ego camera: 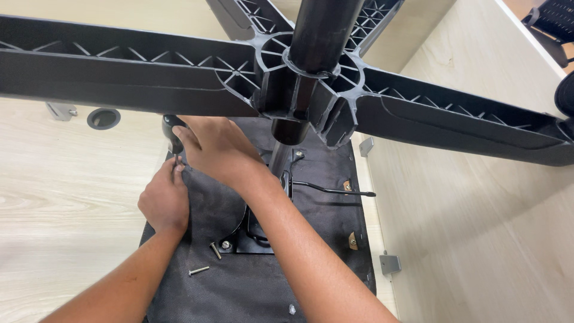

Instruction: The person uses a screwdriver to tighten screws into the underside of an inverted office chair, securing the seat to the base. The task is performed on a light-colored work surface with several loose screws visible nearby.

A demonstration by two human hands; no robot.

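The left hand (164, 200) pinches its fingertips closed around a small dark fastener (177, 161) at the far left edge of the upturned chair seat (239, 287), though the piece is too small to name more closely. Just above it, the right hand (212, 146) reaches across with fingers curled over a black knob-like part (170, 128) at the same edge; whether they grip it or only rest on it cannot be told. Both wrists lie over the seat's grey fabric underside. Near the left forearm, two loose screws (199, 270) lie on the fabric, one beside the black metal mounting plate (242, 239). A thin black lever (335, 191) sticks out to the right of the gas-lift column (317, 42). The five-spoke chair base (119, 72) spreads above the hands. The seat lies on a light wooden floor (60, 197).
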